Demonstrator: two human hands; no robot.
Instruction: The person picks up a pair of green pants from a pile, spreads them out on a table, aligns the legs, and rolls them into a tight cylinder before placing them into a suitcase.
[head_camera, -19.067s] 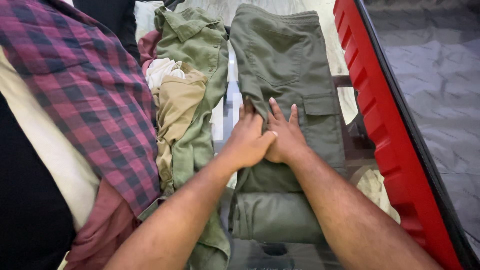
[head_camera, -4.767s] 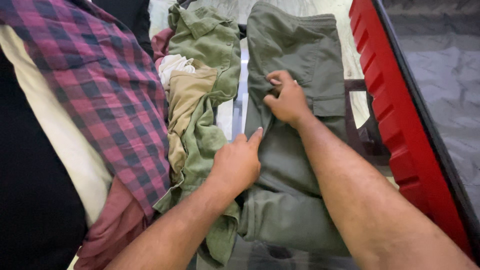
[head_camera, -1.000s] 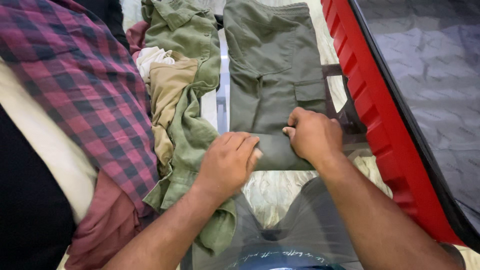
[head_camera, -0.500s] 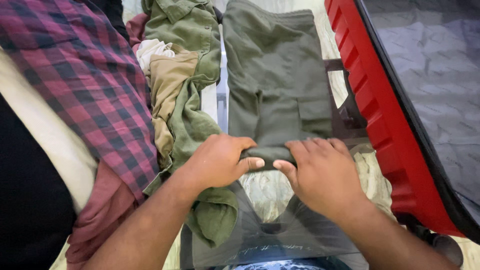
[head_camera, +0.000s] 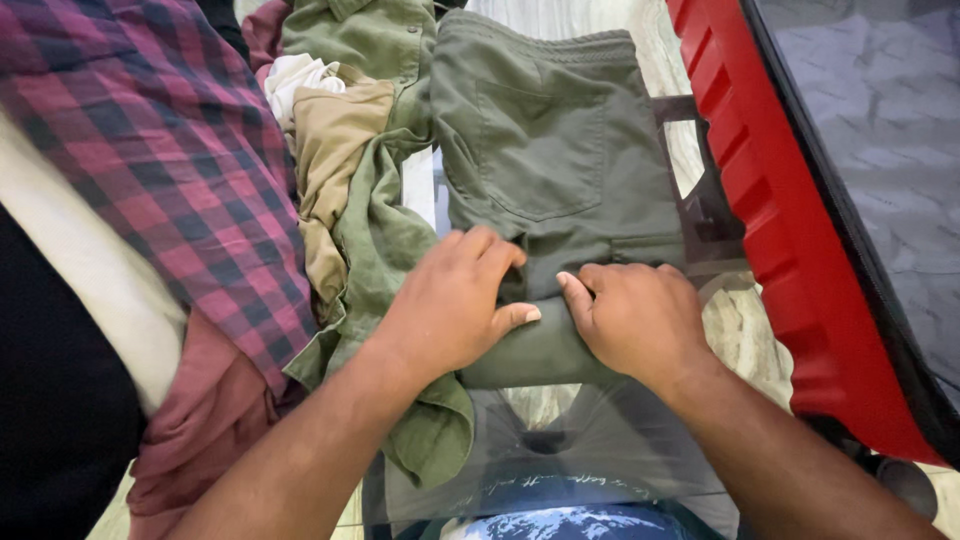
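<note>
1. Olive-green cargo trousers (head_camera: 545, 150) spread flat on a glass tabletop (head_camera: 560, 440), waistband at the far end, back pocket facing up, near end rolled into a thick tube
2. Left hand (head_camera: 450, 305) pressed down on the left part of that roll, fingers curved over the top, thumb tip lying along the near side of the tube; hand partly closed around the fabric, not clenched
3. Right hand (head_camera: 635, 320) set on the right part of the same roll, fingers bent over the cloth, knuckles up; likewise partly closed on the fabric, underside of the grip hidden
4. Both thumbs close together near the middle of the roll, just apart
5. Crumpled green shirt (head_camera: 385, 235) just left of the trousers, touching them near the left wrist, with a tan garment (head_camera: 335, 150) and a white cloth (head_camera: 295, 75) lying on it
6. Red-and-navy plaid shirt (head_camera: 150, 150) further left, over a cream layer (head_camera: 90, 300) and a maroon garment (head_camera: 205, 430)
7. Red suitcase shell (head_camera: 790, 250) along the right side, grey lining (head_camera: 870, 130) inside, near the trousers but not touching them
</note>
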